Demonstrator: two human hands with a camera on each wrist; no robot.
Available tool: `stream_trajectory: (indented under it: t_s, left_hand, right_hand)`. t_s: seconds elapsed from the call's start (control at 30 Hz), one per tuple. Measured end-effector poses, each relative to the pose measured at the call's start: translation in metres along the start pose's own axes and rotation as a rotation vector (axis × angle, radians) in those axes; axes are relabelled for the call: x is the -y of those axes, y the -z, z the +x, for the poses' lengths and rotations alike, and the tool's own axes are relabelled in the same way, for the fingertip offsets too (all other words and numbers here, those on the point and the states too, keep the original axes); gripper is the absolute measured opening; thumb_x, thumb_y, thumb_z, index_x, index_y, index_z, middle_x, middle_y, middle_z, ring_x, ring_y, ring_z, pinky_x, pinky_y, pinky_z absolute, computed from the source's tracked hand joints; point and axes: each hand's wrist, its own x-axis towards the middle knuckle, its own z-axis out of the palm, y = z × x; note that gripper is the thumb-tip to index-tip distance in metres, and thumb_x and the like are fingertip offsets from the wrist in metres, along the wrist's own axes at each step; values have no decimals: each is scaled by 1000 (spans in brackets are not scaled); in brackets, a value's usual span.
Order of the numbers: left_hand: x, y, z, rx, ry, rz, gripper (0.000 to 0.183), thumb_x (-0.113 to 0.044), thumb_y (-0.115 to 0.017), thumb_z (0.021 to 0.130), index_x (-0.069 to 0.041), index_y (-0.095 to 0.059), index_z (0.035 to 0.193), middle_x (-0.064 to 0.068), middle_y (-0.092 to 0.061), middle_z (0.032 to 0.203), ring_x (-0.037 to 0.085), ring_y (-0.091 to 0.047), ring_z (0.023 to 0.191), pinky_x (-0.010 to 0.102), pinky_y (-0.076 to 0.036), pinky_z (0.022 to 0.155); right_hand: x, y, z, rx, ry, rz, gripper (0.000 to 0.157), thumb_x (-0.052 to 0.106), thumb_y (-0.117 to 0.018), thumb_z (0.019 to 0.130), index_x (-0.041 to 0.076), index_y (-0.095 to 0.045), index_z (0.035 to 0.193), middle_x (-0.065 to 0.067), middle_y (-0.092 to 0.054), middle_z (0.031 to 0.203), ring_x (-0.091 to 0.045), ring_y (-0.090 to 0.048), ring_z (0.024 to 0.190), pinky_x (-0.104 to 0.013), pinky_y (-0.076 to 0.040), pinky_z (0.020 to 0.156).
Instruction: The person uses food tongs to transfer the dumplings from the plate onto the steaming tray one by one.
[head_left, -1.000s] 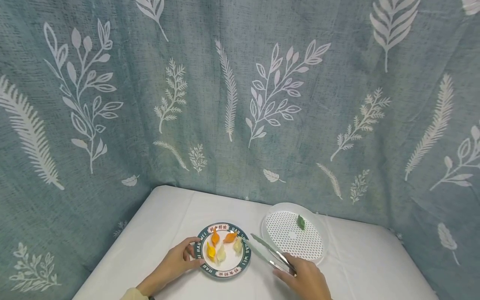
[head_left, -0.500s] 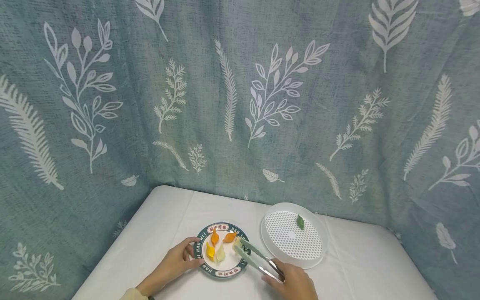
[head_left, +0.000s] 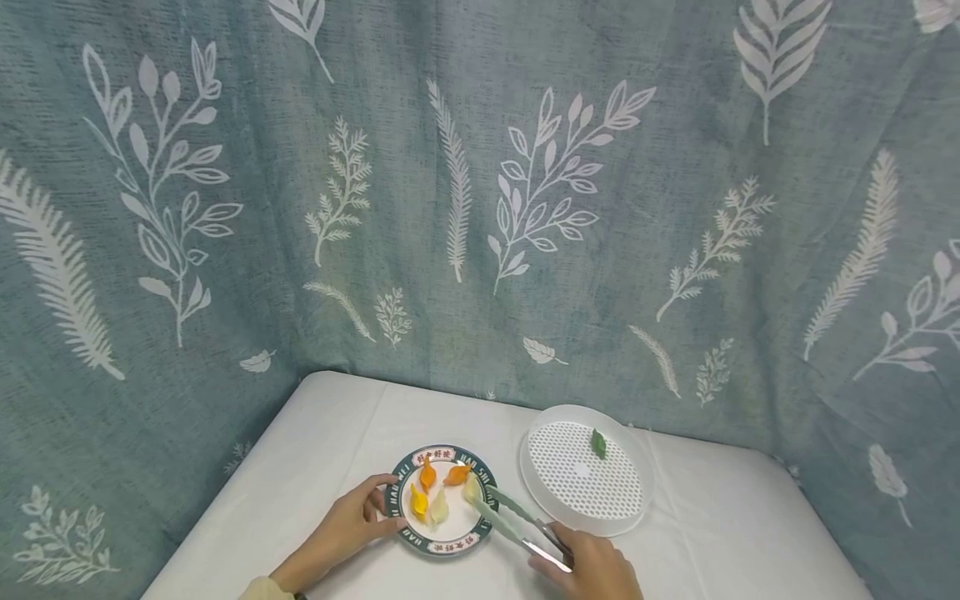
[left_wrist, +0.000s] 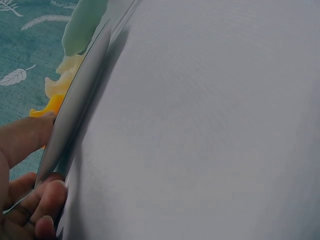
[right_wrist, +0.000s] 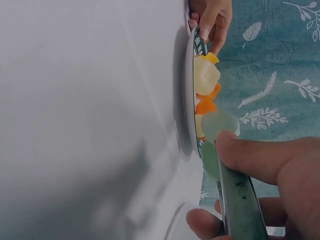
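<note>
My left hand [head_left: 352, 521] grips the left rim of a green-edged plate [head_left: 450, 548], thumb on top and fingers underneath in the left wrist view. Several small pointed, dumpling-shaped pieces lie on it: an orange one [head_left: 427, 475], another orange one [head_left: 456, 476], a yellow one [head_left: 419, 503] and two pale ones. In my right hand [head_left: 596, 571] is a pair of metal tongs [right_wrist: 240, 200] with pale green tips. The tongs' arms are spread, their tips over the plate's right rim, right at the right-hand pale dumpling-shaped piece [head_left: 471, 488].
To the right of the plate stands a round white tray with a perforated base [head_left: 585, 500]; a green piece [head_left: 598, 443] lies in it. Both rest on a white-covered table [head_left: 352, 433]. A leaf-patterned curtain [head_left: 480, 208] hangs behind and at the sides.
The right hand has brought the tongs left from beside the plate to the right-hand pale piece, then slightly back right. The left hand keeps its hold on the rim.
</note>
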Motion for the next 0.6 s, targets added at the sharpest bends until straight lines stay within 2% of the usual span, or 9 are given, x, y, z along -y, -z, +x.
stream_trajectory:
  t_s: [0.17, 0.3, 0.6]
  left_hand:
    - [0, 0, 0, -6, 0, 4, 73, -34, -91, 77, -16, -59, 140, -2, -57, 91, 17, -50, 74, 26, -40, 58]
    - [1, -1, 1, -6, 2, 8, 72, -34, -91, 77, -17, -59, 140, -3, -57, 91, 17, -50, 73, 26, -40, 58]
    - [0, 0, 0, -5, -14, 13, 73, -35, -91, 77, -15, -59, 139, -2, -57, 91, 17, -49, 73, 26, -39, 57]
  right_hand:
    - [6, -3, -2, 19, -20, -22, 55, 59, -79, 81, 15, -73, 115, 7, -46, 66, -13, -43, 60, -36, -38, 54]
    - [8, -4, -2, -17, 4, -36, 51, 56, -79, 82, 16, -72, 112, 8, -45, 66, -13, -43, 61, -37, -37, 53]
    - [11, -4, 3, -97, -12, -141, 51, 50, -85, 79, 14, -73, 113, 8, -47, 66, -12, -43, 60, -37, -39, 52]
